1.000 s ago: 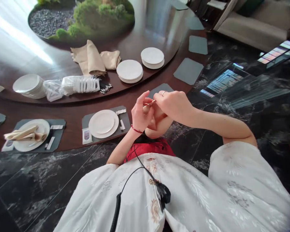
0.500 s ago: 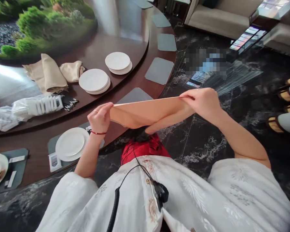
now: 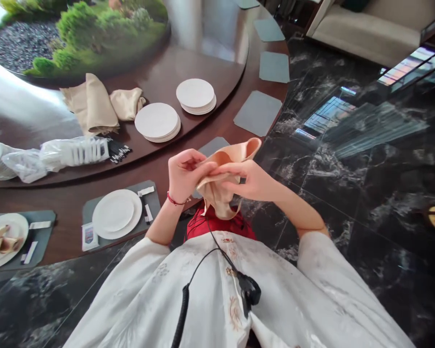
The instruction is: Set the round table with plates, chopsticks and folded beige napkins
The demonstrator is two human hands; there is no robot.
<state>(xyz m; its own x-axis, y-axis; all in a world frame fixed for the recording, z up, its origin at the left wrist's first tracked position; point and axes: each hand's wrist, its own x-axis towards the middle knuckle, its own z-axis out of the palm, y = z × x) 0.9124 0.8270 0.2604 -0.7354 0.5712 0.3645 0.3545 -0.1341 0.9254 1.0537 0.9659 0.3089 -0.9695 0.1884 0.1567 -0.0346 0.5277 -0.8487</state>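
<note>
One beige cloth [image 3: 217, 195], earlier stretched wide, now gathered, pinched by left hand [image 3: 184, 176], right hand [image 3: 254, 180].

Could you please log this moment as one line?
left hand: holding beige cloth | right hand: holding same cloth | cloth: gathered, midair | nearby: plate stack on turntable

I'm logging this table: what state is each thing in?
Held cloth, gathered in folds
Left hand, pinching held cloth
Right hand, pinching held cloth
Turntable cloths, loosely folded
Turntable plates, stacked
Plastic packaging, crumpled
Small plate, resting on larger plate
Left-edge cloth, folded
Placemats, lying flat
</note>
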